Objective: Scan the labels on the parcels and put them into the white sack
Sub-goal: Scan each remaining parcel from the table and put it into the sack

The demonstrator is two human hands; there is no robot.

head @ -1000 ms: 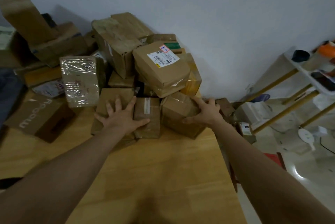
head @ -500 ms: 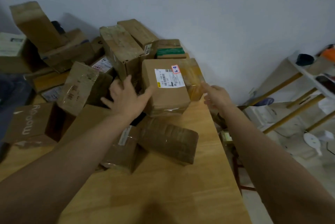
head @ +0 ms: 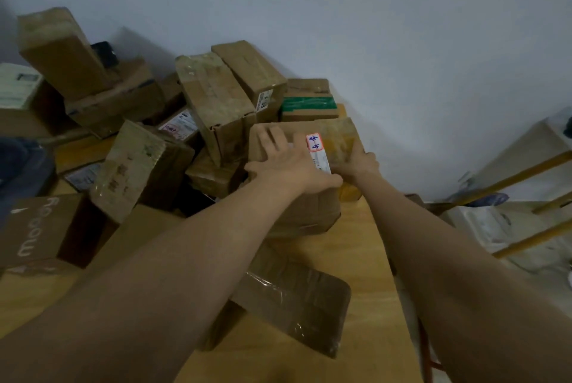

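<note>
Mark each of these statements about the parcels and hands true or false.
1. Both the left hand and the right hand are on the labelled box. True.
2. The white sack stands beside the table. False: no sack is in view.
3. The left hand lies flat over part of the box's white label. True.
4. The green-taped box is the parcel nearest the person. False: it sits behind the labelled box, by the wall.
5. The right hand holds the taped parcel. False: that parcel lies untouched on the table, and the right hand grips the labelled box's right side.
</note>
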